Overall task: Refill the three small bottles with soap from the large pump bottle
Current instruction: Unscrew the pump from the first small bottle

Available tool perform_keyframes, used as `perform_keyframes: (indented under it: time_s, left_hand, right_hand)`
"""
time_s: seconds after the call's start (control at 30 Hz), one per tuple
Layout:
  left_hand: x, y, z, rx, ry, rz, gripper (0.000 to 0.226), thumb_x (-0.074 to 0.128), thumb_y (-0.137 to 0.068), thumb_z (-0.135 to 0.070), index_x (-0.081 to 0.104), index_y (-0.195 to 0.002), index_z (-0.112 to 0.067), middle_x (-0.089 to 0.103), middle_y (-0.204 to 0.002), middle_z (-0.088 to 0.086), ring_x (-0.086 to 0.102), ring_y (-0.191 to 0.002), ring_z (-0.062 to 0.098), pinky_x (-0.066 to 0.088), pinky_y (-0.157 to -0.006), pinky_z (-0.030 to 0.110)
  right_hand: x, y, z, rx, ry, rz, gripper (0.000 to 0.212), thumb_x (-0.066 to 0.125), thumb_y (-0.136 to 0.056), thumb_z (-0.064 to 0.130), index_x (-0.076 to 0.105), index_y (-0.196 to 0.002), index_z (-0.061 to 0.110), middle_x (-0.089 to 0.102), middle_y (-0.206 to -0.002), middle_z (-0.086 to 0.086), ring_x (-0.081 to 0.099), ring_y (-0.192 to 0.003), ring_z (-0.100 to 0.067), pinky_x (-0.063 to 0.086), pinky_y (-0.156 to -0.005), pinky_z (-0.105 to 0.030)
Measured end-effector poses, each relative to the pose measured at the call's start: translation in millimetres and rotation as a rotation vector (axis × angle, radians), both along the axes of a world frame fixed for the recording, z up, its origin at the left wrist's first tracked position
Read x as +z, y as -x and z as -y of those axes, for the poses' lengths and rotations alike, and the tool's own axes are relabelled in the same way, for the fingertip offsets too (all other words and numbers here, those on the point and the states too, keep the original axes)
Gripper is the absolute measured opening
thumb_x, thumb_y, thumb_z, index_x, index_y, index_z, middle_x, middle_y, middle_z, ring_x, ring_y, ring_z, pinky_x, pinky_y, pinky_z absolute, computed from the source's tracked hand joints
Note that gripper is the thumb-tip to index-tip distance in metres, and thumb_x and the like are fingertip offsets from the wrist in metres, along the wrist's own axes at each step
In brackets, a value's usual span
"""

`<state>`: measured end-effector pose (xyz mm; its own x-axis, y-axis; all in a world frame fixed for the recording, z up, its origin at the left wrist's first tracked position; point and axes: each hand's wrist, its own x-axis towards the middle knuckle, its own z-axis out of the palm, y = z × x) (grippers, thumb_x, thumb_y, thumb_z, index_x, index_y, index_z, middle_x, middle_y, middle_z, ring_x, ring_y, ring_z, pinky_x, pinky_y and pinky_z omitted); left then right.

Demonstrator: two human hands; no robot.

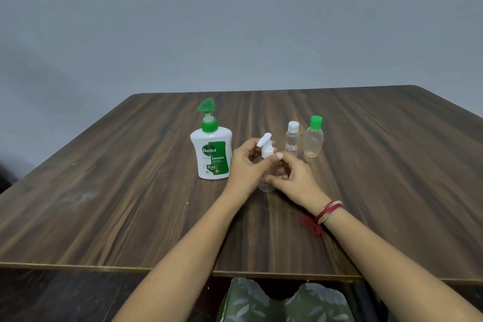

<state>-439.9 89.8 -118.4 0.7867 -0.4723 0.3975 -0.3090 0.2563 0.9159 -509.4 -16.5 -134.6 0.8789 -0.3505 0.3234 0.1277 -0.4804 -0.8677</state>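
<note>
A large white pump bottle (211,150) with a green pump head and green label stands upright on the wooden table (130,191). Just right of it a small clear spray bottle (267,150) with a white spray top stands between my hands. My left hand (244,167) curls around its upper part near the white top. My right hand (292,178) wraps the clear body, thumb touching the neck. Behind them stand a small clear bottle (292,138) with a white cap and red-edged label, and a small rounded bottle (313,138) with a green cap.
The table's near edge (183,268) runs across the bottom, with green patterned fabric (261,303) on my lap below it. A grey wall rises behind the far edge. My right wrist wears red and white thread bands (328,212).
</note>
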Motion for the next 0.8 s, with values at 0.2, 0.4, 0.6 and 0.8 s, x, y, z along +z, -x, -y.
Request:
perform_keyframes:
  time_s: [0.2,0.4,0.6,0.8]
  left_hand:
    - [-2.6,6.5,4.3,-0.009,-0.171,0.102,0.029,0.066,-0.080,-0.043,0.058,-0.104,-0.030,0.056,-0.088,0.006,0.060,-0.086,0.023,0.052,-0.086,0.051]
    - [6.1,6.3,-6.2,-0.134,-0.057,0.074,0.023,0.053,-0.090,-0.013,0.061,-0.111,-0.013,0.068,-0.102,-0.005,0.064,-0.096,0.003,0.049,-0.084,0.020]
    - [12.2,6.0,-9.5,0.046,0.143,-0.060,0.023,0.069,-0.081,0.002,0.064,-0.097,-0.014,0.072,-0.096,0.002,0.067,-0.093,0.007,0.050,-0.077,0.019]
    - [24.6,11.5,-16.7,0.052,0.263,-0.082,0.020,0.065,-0.083,0.003,0.062,-0.098,-0.009,0.074,-0.095,-0.004,0.067,-0.101,0.007,0.050,-0.079,0.017]
  right_hand:
    - [1.3,-0.6,-1.4,-0.006,-0.026,0.011,0.030,0.066,-0.073,-0.006,0.061,-0.089,0.018,0.065,-0.080,0.012,0.061,-0.065,0.013,0.045,-0.063,-0.005]
    - [1.2,-0.1,-0.6,-0.006,-0.074,0.038,0.034,0.078,-0.069,0.002,0.060,-0.092,0.017,0.066,-0.079,0.007,0.063,-0.066,0.006,0.050,-0.066,-0.012]
    - [-3.3,-2.7,-1.7,0.019,-0.072,0.016,0.036,0.087,-0.061,0.019,0.061,-0.086,0.022,0.067,-0.079,0.001,0.061,-0.069,-0.009,0.054,-0.071,-0.029]
    - [-0.7,-2.5,-1.3,0.036,-0.090,0.018,0.035,0.087,-0.062,0.015,0.062,-0.086,0.022,0.066,-0.083,0.007,0.059,-0.071,-0.003,0.050,-0.070,-0.016]
